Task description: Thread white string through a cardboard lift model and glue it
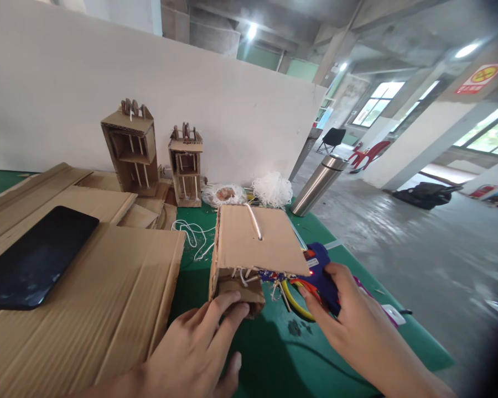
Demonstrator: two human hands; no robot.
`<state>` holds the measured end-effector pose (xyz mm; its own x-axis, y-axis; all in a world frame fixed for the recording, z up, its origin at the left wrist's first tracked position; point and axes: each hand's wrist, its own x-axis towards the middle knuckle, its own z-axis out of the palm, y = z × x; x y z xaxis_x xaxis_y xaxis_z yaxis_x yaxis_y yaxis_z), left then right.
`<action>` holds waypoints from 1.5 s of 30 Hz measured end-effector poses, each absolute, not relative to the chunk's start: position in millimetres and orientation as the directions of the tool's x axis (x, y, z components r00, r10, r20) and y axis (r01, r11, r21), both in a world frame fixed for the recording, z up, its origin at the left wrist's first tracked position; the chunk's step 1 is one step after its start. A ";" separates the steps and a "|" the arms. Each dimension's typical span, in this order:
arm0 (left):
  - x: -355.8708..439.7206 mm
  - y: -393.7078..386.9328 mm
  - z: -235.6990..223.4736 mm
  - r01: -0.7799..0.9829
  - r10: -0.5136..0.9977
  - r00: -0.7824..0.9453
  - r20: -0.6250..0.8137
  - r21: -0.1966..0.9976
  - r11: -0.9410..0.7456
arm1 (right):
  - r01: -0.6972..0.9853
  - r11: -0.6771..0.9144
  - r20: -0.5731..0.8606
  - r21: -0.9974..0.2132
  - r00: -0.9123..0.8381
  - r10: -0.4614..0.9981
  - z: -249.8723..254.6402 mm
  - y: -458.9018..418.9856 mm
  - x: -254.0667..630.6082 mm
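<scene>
A small cardboard structure (pixel 259 235) stands in front of me on the green table, with a white cord through its top panel and sticks below. My left hand (pixel 203 337) has its fingertips on the structure's lower front part, the thumb apart from the other fingers. In my right hand (pixel 348 309) is a blue hot glue gun (pixel 326 276) with an orange trigger and a small red light. Its nozzle points toward the structure, partly hidden under the panel's edge. Beside the gun curves a yellow ring-shaped thing (pixel 296 304), kind unclear.
Cardboard sheets (pixel 120 271) cover the left side, bearing a black phone (pixel 39 257). Behind stand a taller cardboard model (pixel 133 146) and a shorter cardboard model (pixel 186 166). A white string bundle (pixel 273 190) and a steel flask (pixel 319 185) stand near the table's far edge.
</scene>
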<state>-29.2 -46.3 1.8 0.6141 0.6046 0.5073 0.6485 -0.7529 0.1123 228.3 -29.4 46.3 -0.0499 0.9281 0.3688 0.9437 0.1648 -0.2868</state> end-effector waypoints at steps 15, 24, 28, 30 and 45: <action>-27.8 -44.3 3.0 0.656 0.614 0.603 0.509 0.121 -0.745 | 0.945 0.121 0.324 -0.303 -0.017 0.946 41.5 -33.5 234.4; -29.2 -44.5 1.2 0.644 0.588 0.611 0.530 0.100 -0.759 | 0.943 0.157 0.365 -0.293 -0.042 0.930 44.5 -31.5 232.2; -28.8 -44.4 0.7 0.643 0.590 0.609 0.530 0.106 -0.758 | 0.937 0.164 0.370 -0.309 -0.040 0.928 46.1 -32.2 230.4; -28.6 -44.4 0.7 0.644 0.598 0.608 0.522 0.116 -0.756 | 0.939 0.152 0.363 -0.309 -0.031 0.931 44.9 -32.9 230.8; -28.7 -44.2 1.6 0.652 0.604 0.613 0.509 0.106 -0.751 | 0.943 0.067 0.332 -0.327 0.048 0.942 45.5 -29.6 228.6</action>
<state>-28.7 -44.2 1.6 0.6134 0.6039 0.5090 0.6515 -0.7512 0.1061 228.6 -29.6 45.5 0.0480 0.9419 0.3325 0.9428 0.0673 -0.3266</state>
